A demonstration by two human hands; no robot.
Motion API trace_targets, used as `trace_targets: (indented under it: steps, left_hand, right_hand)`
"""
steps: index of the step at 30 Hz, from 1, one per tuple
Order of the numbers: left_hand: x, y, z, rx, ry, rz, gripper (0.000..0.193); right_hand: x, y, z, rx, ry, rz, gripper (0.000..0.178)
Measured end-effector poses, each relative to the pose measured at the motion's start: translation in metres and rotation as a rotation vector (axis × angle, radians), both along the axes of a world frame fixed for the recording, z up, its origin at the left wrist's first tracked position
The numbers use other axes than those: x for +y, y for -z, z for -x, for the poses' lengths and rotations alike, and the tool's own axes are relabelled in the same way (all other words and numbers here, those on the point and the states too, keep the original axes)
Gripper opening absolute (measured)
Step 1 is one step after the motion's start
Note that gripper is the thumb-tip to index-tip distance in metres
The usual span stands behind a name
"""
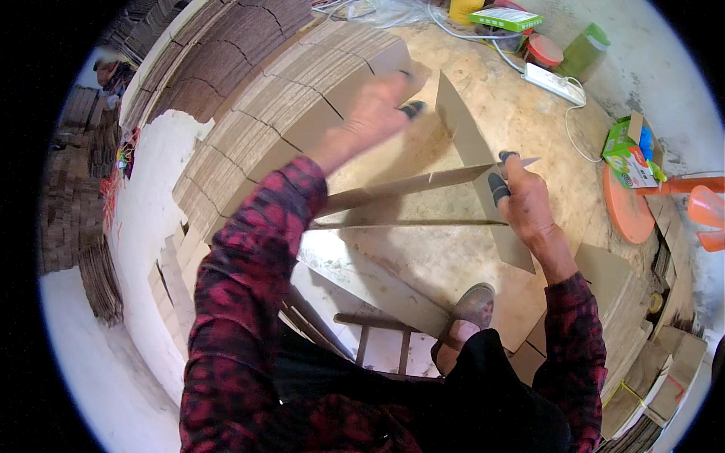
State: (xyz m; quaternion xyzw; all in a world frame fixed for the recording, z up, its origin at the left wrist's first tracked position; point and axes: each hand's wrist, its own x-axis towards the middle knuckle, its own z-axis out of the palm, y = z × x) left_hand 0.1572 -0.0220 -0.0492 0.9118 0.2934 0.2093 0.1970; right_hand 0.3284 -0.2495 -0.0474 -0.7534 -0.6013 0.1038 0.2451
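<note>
My right hand [526, 200], with dark finger covers, grips a cardboard divider [464, 140] where its long strips meet a crosswise strip. A small pale pointed tip beside the index finger is too small to make out. Two long cardboard strips [408, 189] run from there leftward, roughly side by side and apart. Blurred by motion, my left hand [370, 113] hangs over the end of a stack of cardboard strips [287, 94]; its thumb and fingers look apart, with nothing visible between them. It also wears dark finger covers.
Taller cardboard stacks [219, 57] stand at the far left. A power strip [555, 83] with cables, jars and a green box [504, 18] sit at the back right. An orange stool [628, 204] and a wooden stool [377, 328] stand on either side of my foot.
</note>
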Motion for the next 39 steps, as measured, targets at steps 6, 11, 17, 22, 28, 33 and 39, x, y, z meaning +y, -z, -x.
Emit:
trace_targets:
  steps: [6,11,17,22,28,33,39]
  left_hand:
    - [0.100,0.013,0.084,0.318,-0.125,-0.447,0.039]
    - [0.083,-0.028,0.093,0.172,-0.239,-0.165,0.025]
    - [0.057,-0.023,0.099,0.413,0.022,0.040,0.017]
    - [0.037,-0.023,0.096,0.139,-0.068,0.121,0.019]
    - [-0.022,-0.003,0.074,0.414,0.060,0.039,0.024]
    - [-0.051,-0.002,0.052,0.410,0.125,0.030,0.015]
    - [-0.052,0.005,0.022,0.277,0.093,0.024,0.025]
  right_hand:
    - [0.019,0.015,0.012,-0.038,-0.115,0.142,0.062]
    - [0.016,0.023,0.005,-0.032,-0.037,0.030,0.072]
    - [0.014,0.005,0.004,-0.071,-0.009,-0.017,0.077]
    - [0.007,-0.004,0.007,-0.104,-0.070,-0.120,0.077]
    - [-0.005,-0.007,0.000,-0.122,-0.041,-0.073,0.078]
    - [-0.018,-0.012,-0.003,-0.151,-0.072,-0.119,0.078]
    - [-0.026,-0.020,-0.002,-0.080,-0.064,-0.089,0.077]
